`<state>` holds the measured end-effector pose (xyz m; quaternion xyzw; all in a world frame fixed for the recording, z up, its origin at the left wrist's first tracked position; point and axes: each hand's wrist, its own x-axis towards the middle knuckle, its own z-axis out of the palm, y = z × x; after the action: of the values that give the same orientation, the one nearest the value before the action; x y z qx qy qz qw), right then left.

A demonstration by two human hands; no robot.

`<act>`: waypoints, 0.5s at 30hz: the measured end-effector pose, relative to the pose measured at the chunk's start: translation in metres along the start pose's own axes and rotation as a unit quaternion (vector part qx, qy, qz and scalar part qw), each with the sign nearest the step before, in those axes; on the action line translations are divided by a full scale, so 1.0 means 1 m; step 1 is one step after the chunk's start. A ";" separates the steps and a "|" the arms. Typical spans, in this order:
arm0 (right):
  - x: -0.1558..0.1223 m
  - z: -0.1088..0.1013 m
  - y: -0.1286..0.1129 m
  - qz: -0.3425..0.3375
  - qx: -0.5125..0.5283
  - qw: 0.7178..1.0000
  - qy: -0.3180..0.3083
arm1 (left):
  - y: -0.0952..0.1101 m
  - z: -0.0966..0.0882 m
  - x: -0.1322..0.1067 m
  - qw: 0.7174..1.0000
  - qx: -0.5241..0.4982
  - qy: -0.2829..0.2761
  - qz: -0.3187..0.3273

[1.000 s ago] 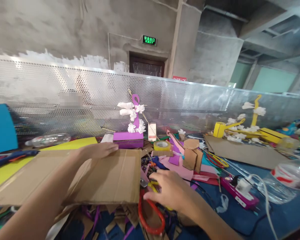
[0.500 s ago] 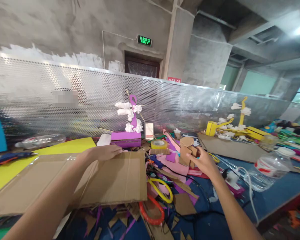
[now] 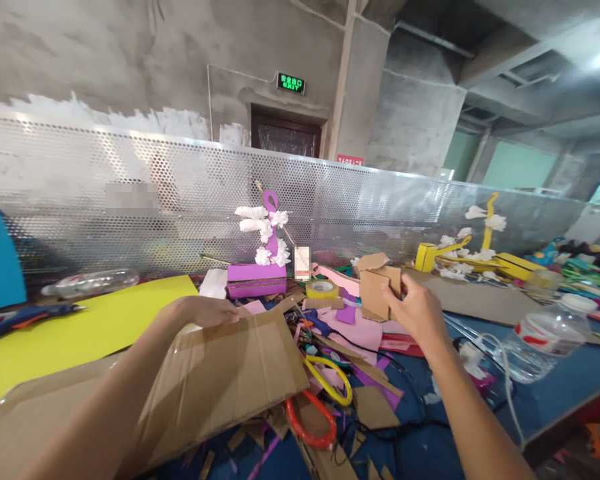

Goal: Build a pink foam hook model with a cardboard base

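My left hand point(image 3: 211, 311) grips the far edge of a large flat cardboard sheet point(image 3: 220, 380) and holds it tilted up off the table. My right hand point(image 3: 416, 308) is closed on a small folded cardboard piece point(image 3: 376, 285), lifted above pink paper scraps point(image 3: 353, 330). A purple paper model with white tissue flowers point(image 3: 263, 257) stands behind the sheet. Yellow-handled scissors point(image 3: 330, 380) and red-handled scissors point(image 3: 311, 419) lie between my arms.
A yellow tape roll point(image 3: 323, 289), a yellow sheet point(image 3: 85, 320), a plastic bottle point(image 3: 545, 335), a purple power strip point(image 3: 473, 373) with a white cable, and a yellow paper model point(image 3: 473, 250) lie on the blue table. A perforated metal screen point(image 3: 170, 193) runs along the back.
My right hand went from the scissors to the small cardboard piece and lifted it. My left hand raised and pulled the big cardboard sheet towards me, baring more of the yellow sheet.
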<state>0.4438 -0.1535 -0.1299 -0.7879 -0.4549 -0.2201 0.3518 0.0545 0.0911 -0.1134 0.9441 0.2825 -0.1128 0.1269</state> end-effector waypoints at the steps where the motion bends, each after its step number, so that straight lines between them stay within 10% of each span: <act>1: 0.002 -0.002 0.000 0.005 -0.010 1.000 0.006 | 0.002 0.000 -0.001 1.000 -0.002 -0.011 -0.004; 8: 0.016 -0.006 0.025 0.030 -0.047 0.998 0.008 | 0.010 -0.004 -0.002 0.999 -0.015 -0.028 -0.024; 15: -0.003 -0.018 0.025 0.049 0.032 0.984 0.166 | 0.011 -0.003 -0.001 0.999 -0.042 -0.012 -0.031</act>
<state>0.4636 -0.1771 -0.1293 -0.7500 -0.3575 -0.3159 0.4582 0.0603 0.0824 -0.1079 0.9275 0.3140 -0.1163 0.1664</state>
